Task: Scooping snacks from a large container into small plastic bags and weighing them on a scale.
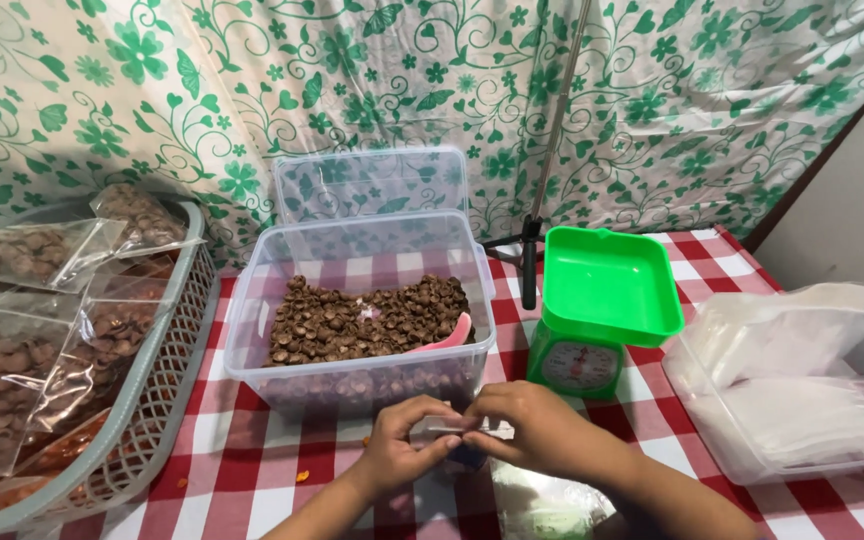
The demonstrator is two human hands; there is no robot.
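Note:
My left hand (pixel 404 440) and my right hand (pixel 532 432) meet just in front of a clear plastic tub (pixel 252 330). Both pinch the top edge of a small clear plastic bag (pixel 542 505) that hangs down between my wrists. The tub holds brown round snack pieces (pixel 352 325) and a pink scoop (pixel 449 337) lying at its right side. The tub's clear lid (pixel 372 185) leans upright behind it.
A green kitchen scale (pixel 602 310) with a square pan stands right of the tub. A clear container of empty plastic bags (pixel 802 400) is at the far right. A grey basket (pixel 167 380) with filled snack bags sits left. A thin tripod (pixel 532 250) stands behind.

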